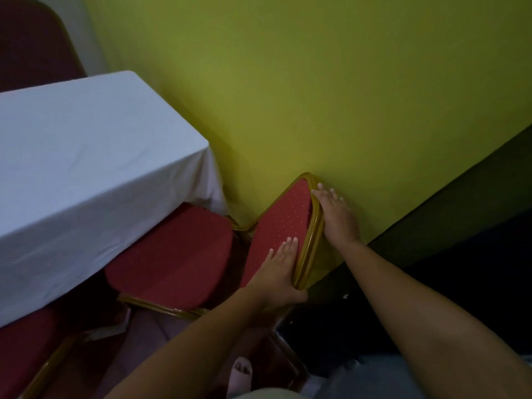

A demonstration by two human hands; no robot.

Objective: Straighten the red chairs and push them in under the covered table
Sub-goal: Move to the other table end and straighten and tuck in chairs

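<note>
A red chair with a gold frame stands beside the yellow-green wall, its dotted backrest (283, 223) facing the table. Its red seat (175, 260) reaches partly under the white-covered table (72, 168). My left hand (276, 272) lies flat on the front of the backrest, with the thumb hooked around the lower corner of the frame. My right hand (338, 218) presses the back side of the backrest near the gold rim, fingers spread. A second red chair's seat (23, 349) shows at the lower left, partly under the cloth.
The yellow-green wall (345, 96) runs close behind the chair, with a dark strip (460, 226) along its base. A third red chair's backrest (31, 44) stands past the table at the top left. A foot (241, 370) is on the floor below.
</note>
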